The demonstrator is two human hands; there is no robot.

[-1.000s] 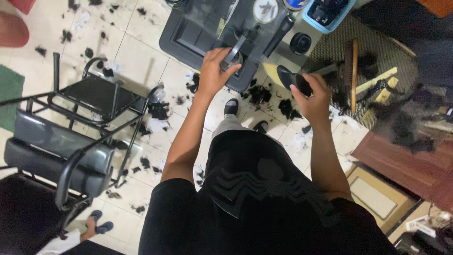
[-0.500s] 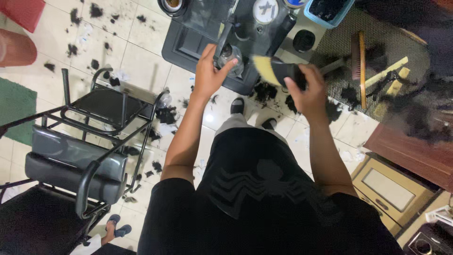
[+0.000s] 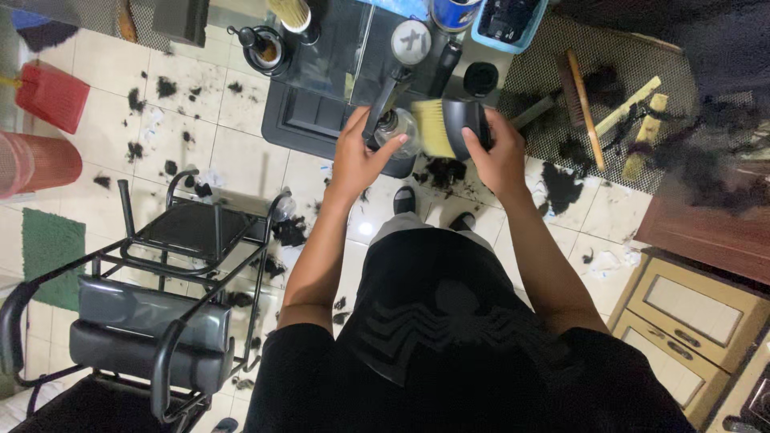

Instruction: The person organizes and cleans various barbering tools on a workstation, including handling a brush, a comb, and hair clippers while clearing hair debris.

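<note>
Both hands meet over the front edge of a dark glass-topped counter [image 3: 321,120]. Left hand [image 3: 357,156] is clasped around a clear spray bottle [image 3: 395,128], fingers curled on its body, with the dark trigger head rising toward 12 o'clock from the hand. Right hand [image 3: 499,154] grips the black handle of a brush [image 3: 449,128] whose pale yellow bristles point toward 9 o'clock, right up against the bottle; whether bristles and bottle touch cannot be told. Bottle and brush sit between the two hands, the bottle at 9 o'clock of the brush.

On the counter, at 12 o'clock of the hands, stand a round grey lid [image 3: 411,42], a dark tube [image 3: 446,64], a black cup [image 3: 480,78] and a blue tray [image 3: 512,20] of dark items. At 11 o'clock stands a small dark pump bottle [image 3: 261,44].

At 3 o'clock of the right hand lies a mesh mat [image 3: 609,56] bearing a red-brown comb [image 3: 584,108], pale wooden brushes [image 3: 638,108] and clumps of cut hair [image 3: 561,184]. More hair is scattered over the white tile floor [image 3: 241,160]. At 8 o'clock of the hands stands a black metal chair [image 3: 152,321] with padded seat. Red plastic pieces [image 3: 48,96] lie at far 9 o'clock, and a cream cabinet [image 3: 690,321] sits at 4 o'clock.
</note>
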